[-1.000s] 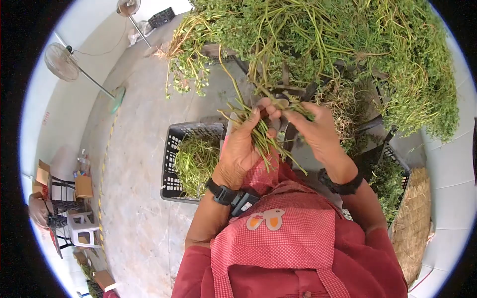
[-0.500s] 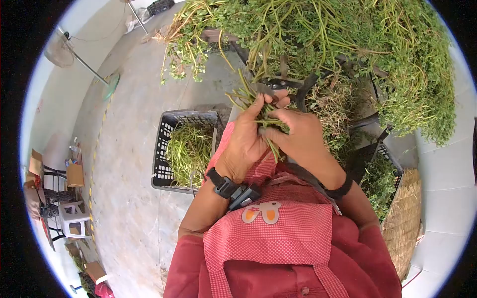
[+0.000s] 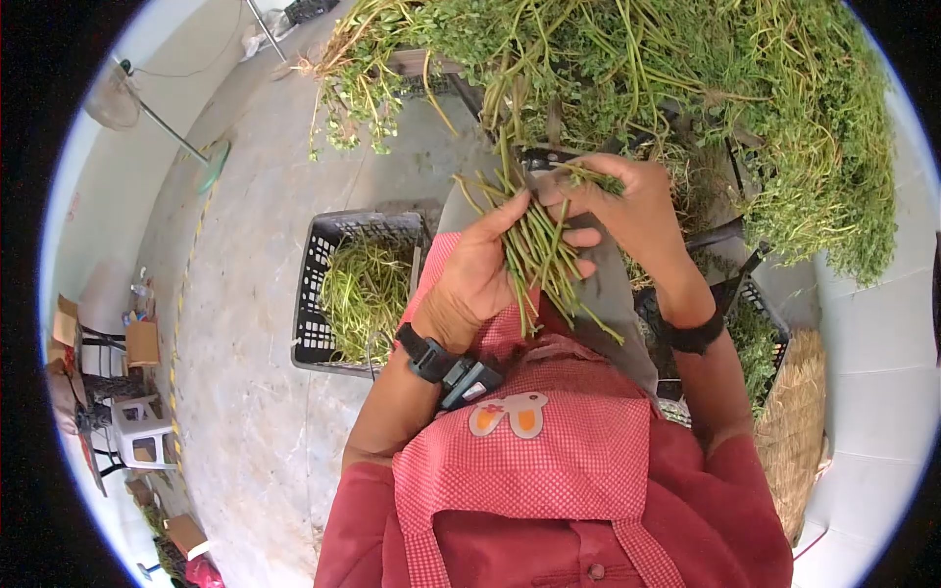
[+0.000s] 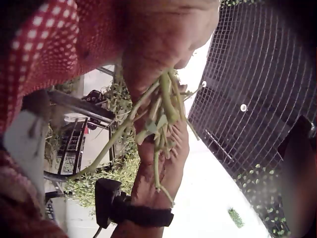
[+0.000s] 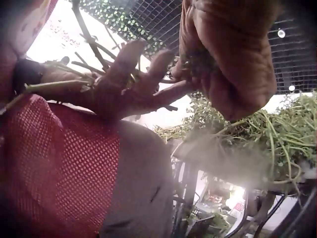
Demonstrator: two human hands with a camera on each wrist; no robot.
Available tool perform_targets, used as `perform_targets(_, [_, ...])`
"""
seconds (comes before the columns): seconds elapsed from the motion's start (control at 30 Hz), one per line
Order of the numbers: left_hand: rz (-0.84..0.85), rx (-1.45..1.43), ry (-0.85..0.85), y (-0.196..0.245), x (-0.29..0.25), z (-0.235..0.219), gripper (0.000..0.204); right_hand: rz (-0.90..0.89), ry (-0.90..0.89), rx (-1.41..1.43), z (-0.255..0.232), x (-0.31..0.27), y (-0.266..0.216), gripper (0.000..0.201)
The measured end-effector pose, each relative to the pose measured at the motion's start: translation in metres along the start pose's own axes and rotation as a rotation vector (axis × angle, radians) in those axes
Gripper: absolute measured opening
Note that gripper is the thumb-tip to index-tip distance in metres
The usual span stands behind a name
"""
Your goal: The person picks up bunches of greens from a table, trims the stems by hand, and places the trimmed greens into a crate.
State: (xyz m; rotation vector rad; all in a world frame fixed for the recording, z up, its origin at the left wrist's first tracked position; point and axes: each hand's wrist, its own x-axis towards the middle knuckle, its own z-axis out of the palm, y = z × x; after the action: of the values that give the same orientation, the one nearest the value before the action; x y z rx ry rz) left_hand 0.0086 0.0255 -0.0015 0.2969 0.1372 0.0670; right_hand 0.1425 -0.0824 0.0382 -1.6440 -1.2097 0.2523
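Note:
Thin green cut stems [image 3: 545, 253] lie in a bundle across my left hand [image 3: 469, 276], held under the thumb against the palm and fingers. In the left wrist view, several stem ends [image 4: 168, 106] stick out past the hand, one of them long and slanting. Close beside the bundle's upper end, my right hand [image 3: 642, 211] pinches a small tuft of leafy sprigs [image 3: 596, 179]. The right wrist view shows this dark green tuft [image 5: 200, 63] within the curled fingers. A blurred grey shape at the right fingertips overlaps the stems; I cannot tell what it is.
A heap of leafy stalks [image 3: 627, 69] covers the stand in front. A black crate [image 3: 306, 312] with pale green stems is on the floor at left. Another crate with greenery [image 3: 753, 358] and a straw mat [image 3: 789, 431] are at right. A fan's pole [image 3: 172, 122] stands far left.
My right hand dipped low across the stem bundle, then moved up and right with the leafy tuft. The left hand's fingers spread more, showing more of the bundle. The head view shifted slightly.

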Motion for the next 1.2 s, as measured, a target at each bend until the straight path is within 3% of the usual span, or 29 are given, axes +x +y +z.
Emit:
perform_targets(0.07, [-0.134, 0.038, -0.276, 0.006, 0.002, -0.018, 0.037, 0.048, 0.005, 0.006, 0.003, 0.002, 0.004, 0.025])
perform_targets(0.17, [0.0, 0.075, -0.117, -0.001, 0.004, -0.026, 0.033, 0.077, -0.026, -0.086, 0.007, 0.009, 0.008, 0.026])
perform_targets(0.23, [0.016, 0.096, -0.103, -0.002, 0.004, -0.016, 0.026, 0.045, -0.053, -0.192, 0.003, 0.013, 0.002, 0.026])
perform_targets(0.3, [0.043, 0.125, -0.094, 0.003, 0.003, -0.011, 0.02, 0.062, 0.135, -0.205, 0.001, 0.013, -0.013, 0.023])
perform_targets(0.37, [0.199, -0.046, -0.052, 0.01, 0.003, -0.012, 0.017, 0.024, 0.134, -0.205, -0.004, 0.005, -0.027, 0.022])
perform_targets(0.43, [0.243, -0.053, -0.075, 0.019, 0.003, -0.011, 0.017, -0.012, 0.132, -0.202, 0.001, -0.006, -0.035, 0.02])
perform_targets(0.5, [0.278, -0.089, -0.031, 0.021, 0.003, -0.01, 0.017, -0.069, -0.072, 0.011, 0.018, -0.018, -0.042, 0.021])
perform_targets(0.53, [0.278, -0.091, -0.031, 0.02, 0.002, -0.007, 0.017, -0.068, -0.073, 0.011, 0.025, -0.02, -0.042, 0.021])
perform_targets(0.6, [0.298, -0.079, 0.055, 0.017, 0.0, -0.001, 0.016, -0.226, -0.143, -0.313, 0.04, -0.022, -0.035, 0.021])
perform_targets(0.8, [0.327, -0.122, -0.032, 0.014, -0.002, -0.008, 0.022, -0.14, -0.083, -0.526, 0.053, -0.028, -0.023, 0.024])
perform_targets(0.87, [0.311, -0.112, 0.01, 0.012, -0.003, -0.004, 0.023, -0.132, -0.073, -0.573, 0.051, -0.029, -0.016, 0.024])
perform_targets(0.93, [0.303, -0.096, 0.046, 0.014, 0.0, -0.003, 0.023, 0.087, -0.177, -0.179, 0.039, -0.018, -0.005, 0.023])
perform_targets(0.97, [0.302, -0.107, 0.017, 0.015, 0.002, -0.006, 0.021, 0.281, -0.194, 0.116, 0.034, -0.014, -0.006, 0.021])
perform_targets(1.0, [0.299, -0.12, -0.011, 0.014, 0.003, -0.008, 0.019, 0.284, -0.193, 0.118, 0.031, -0.013, -0.003, 0.021])
perform_targets(1.07, [0.293, -0.085, 0.02, 0.011, 0.001, -0.005, 0.021, 0.469, -0.174, 0.568, 0.026, -0.011, -0.002, 0.02])
perform_targets(1.13, [0.288, -0.049, 0.039, 0.007, 0.0, -0.002, 0.023, 0.494, -0.122, 0.667, 0.021, -0.013, -0.004, 0.02])
perform_targets(1.2, [0.259, 0.121, 0.099, 0.006, -0.003, -0.001, 0.025, 0.647, -0.185, 0.715, 0.013, -0.014, -0.001, 0.021])
